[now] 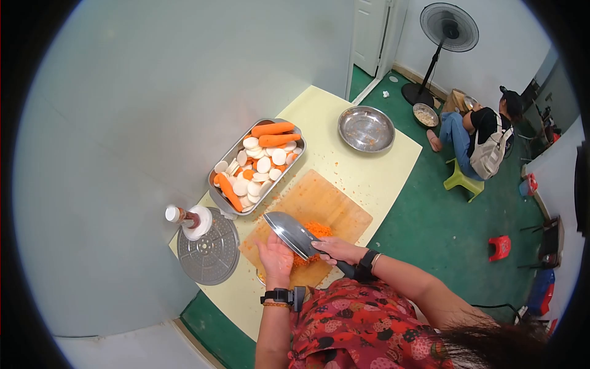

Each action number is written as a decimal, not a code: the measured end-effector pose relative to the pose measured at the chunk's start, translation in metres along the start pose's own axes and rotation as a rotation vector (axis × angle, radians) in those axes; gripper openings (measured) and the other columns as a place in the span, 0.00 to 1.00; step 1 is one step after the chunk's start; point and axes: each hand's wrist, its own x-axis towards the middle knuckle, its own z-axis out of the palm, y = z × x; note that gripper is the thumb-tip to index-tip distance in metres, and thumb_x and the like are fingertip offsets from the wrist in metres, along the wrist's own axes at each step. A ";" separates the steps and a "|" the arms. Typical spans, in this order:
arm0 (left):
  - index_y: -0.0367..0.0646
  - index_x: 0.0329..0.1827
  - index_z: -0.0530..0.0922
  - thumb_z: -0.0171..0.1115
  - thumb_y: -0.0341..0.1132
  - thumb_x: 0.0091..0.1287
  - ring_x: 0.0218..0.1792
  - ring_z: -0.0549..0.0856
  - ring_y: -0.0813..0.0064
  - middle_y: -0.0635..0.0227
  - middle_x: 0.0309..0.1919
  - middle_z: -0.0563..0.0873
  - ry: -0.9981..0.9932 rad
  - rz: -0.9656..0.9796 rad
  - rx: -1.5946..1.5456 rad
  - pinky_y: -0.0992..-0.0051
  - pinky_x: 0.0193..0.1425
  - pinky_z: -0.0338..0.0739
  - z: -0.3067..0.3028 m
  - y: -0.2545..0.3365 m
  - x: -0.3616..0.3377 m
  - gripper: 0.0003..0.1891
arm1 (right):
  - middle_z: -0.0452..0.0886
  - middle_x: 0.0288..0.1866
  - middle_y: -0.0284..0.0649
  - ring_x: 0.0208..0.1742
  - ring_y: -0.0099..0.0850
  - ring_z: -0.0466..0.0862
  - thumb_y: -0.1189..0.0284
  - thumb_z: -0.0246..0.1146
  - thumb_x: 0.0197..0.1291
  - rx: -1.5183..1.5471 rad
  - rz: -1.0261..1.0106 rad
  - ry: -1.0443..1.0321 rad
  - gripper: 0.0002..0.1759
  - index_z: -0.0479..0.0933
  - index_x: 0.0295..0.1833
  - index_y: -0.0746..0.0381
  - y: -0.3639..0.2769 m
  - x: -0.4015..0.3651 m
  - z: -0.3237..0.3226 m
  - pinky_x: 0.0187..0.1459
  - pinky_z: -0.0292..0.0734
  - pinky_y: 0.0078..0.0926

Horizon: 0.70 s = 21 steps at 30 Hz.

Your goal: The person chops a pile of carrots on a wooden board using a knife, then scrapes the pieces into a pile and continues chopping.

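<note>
My right hand grips the dark handle of a broad-bladed knife. The blade is held above the wooden cutting board, tilted, its wide face showing. Beside the blade's left part is my left hand, palm up with the fingers spread; bits of orange stick to the palm. Finely chopped carrot lies in a pile on the board, partly hidden under the knife and my right hand. Behind the board stands a metal tray with whole carrots and white round slices.
An empty-looking steel bowl sits at the table's back right. At the left are a perforated grey disc and a red-and-white bottle. On the floor beyond, a person sits on a green stool near a standing fan.
</note>
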 end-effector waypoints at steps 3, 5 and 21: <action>0.33 0.73 0.61 0.28 0.69 0.72 0.69 0.70 0.60 0.53 0.70 0.70 -0.003 -0.046 -0.061 0.62 0.73 0.62 0.000 -0.006 -0.004 0.46 | 0.65 0.21 0.26 0.15 0.16 0.64 0.54 0.49 0.75 0.036 -0.023 0.037 0.17 0.69 0.43 0.57 -0.001 0.015 0.002 0.18 0.62 0.16; 0.32 0.72 0.62 0.28 0.69 0.72 0.68 0.72 0.60 0.53 0.68 0.72 -0.143 -0.108 -0.151 0.61 0.73 0.63 -0.014 -0.011 -0.002 0.45 | 0.65 0.21 0.26 0.15 0.16 0.64 0.54 0.49 0.75 0.071 -0.047 0.075 0.17 0.69 0.45 0.58 -0.003 0.022 0.005 0.17 0.62 0.16; 0.30 0.61 0.74 0.52 0.45 0.76 0.51 0.82 0.68 0.58 0.54 0.81 0.285 0.083 0.555 0.73 0.57 0.76 -0.024 -0.032 -0.010 0.24 | 0.70 0.21 0.33 0.18 0.23 0.73 0.57 0.50 0.74 -0.335 -0.262 0.526 0.18 0.71 0.45 0.62 -0.004 0.021 -0.026 0.21 0.70 0.24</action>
